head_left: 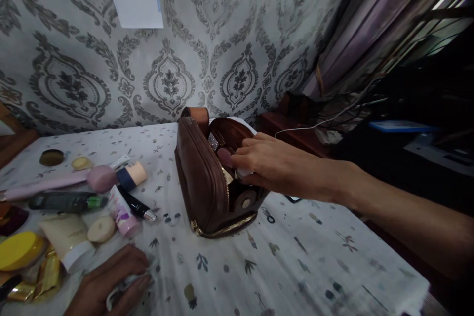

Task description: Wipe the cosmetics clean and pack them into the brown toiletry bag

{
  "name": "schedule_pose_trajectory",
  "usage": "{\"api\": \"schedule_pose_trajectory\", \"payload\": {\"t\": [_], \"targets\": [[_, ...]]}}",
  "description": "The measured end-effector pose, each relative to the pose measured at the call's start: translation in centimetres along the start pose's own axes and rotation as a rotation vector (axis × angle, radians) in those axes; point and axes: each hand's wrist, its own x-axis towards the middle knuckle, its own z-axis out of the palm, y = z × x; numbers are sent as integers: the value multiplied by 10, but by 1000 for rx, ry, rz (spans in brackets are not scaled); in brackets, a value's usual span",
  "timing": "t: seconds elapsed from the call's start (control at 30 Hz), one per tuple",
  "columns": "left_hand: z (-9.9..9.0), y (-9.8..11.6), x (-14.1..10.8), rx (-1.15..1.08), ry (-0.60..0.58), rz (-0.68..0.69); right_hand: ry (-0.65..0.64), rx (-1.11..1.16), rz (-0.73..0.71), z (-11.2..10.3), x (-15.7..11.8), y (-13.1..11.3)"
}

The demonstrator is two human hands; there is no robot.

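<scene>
A brown leather cosmetic bag [200, 173] stands unzipped on the cloth, its gold zip teeth showing along the opening. My right hand [255, 160] reaches in from the right, fingers curled at the bag's mouth. By its fingertips is a pinkish rounded item [224, 157], and something pale shows under the fingers; I cannot make out which of these it grips. My left hand [114, 279] rests low on the cloth, closed around a whitish, crumpled-looking thing [128, 287]. Just beyond it lie a pink-and-white tube [124, 212] and a round beige item [101, 229].
At left lie a cream tube [68, 237], a yellow round container [21, 251], a dark green bottle [62, 201], a pink-handled brush [99, 177], a beige-and-navy bottle [132, 175] and a black tube [137, 205]. Patterned wallpaper [170, 79] rises behind the printed tablecloth [222, 276].
</scene>
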Motion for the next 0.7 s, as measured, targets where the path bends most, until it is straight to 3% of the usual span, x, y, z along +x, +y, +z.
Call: {"api": "schedule_pose_trajectory", "payload": {"t": [0.5,0.7], "targets": [[0,1,-1,42,-21,-2,64,-58,-1,18,5,6],[2,-6,-5,32,-24,49,58,82,-92,20,2,13]]}}
